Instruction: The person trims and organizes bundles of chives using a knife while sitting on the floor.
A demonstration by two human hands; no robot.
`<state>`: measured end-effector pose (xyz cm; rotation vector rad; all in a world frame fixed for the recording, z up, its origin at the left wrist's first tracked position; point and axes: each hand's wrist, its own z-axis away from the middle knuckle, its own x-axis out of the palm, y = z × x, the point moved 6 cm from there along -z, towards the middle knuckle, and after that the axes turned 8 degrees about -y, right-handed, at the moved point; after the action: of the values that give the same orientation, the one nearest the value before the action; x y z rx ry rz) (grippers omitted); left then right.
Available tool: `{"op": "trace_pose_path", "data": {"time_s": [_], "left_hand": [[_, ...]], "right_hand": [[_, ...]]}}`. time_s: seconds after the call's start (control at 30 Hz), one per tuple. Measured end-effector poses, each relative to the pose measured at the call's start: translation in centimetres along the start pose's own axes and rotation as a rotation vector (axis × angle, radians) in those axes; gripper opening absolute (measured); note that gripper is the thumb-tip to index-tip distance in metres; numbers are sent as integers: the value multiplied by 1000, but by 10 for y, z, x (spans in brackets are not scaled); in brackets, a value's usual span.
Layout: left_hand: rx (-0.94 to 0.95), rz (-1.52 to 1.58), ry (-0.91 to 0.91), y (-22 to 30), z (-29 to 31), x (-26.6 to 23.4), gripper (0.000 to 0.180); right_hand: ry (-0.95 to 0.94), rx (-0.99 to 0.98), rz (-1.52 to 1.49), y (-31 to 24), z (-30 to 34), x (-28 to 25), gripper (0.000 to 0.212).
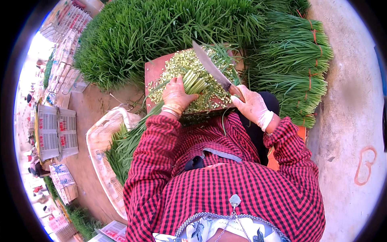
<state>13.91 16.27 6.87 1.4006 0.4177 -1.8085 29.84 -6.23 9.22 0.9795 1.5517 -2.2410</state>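
Note:
My gloved left hand is closed round a bunch of garlic chives, its cut pale stem ends pointing up and right over a reddish board. The long green leaves trail down past my left forearm. In my gloved right hand is a large knife, gripped by its handle, the blade slanting up and left above the board. The blade is apart from the bunch. Chopped pale stem pieces cover much of the board, with some loose green leaves at its right side.
A big heap of green chives lies beyond the board. Tied bundles are stacked at the right beside a pale wall. On my left stands a white plastic basket with chives in it; grey crates are farther left.

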Motion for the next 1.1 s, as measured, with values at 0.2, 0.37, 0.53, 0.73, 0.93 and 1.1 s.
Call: {"op": "trace_pose_path", "data": {"time_s": [0.2, 0.37, 0.53, 0.73, 0.93, 1.1], "left_hand": [[50, 4, -54, -1, -22, -2, 132], [-11, 66, -180, 1, -34, 8, 130], [-104, -27, -265, 13, -25, 3, 89], [-58, -119, -134, 20, -12, 4, 78], [-20, -82, -84, 18, -24, 9, 81], [-19, -40, -99, 11, -20, 5, 79]], "right_hand": [[-17, -153, 142, -28, -1, 3, 32], [-125, -65, 303, -23, -15, 15, 30], [-221, -22, 371, -24, -20, 20, 30], [-418, 88, 426, -39, -34, 12, 33], [-386, 86, 365, -23, -101, 64, 41], [-378, 62, 377, -29, -99, 63, 40]]}}
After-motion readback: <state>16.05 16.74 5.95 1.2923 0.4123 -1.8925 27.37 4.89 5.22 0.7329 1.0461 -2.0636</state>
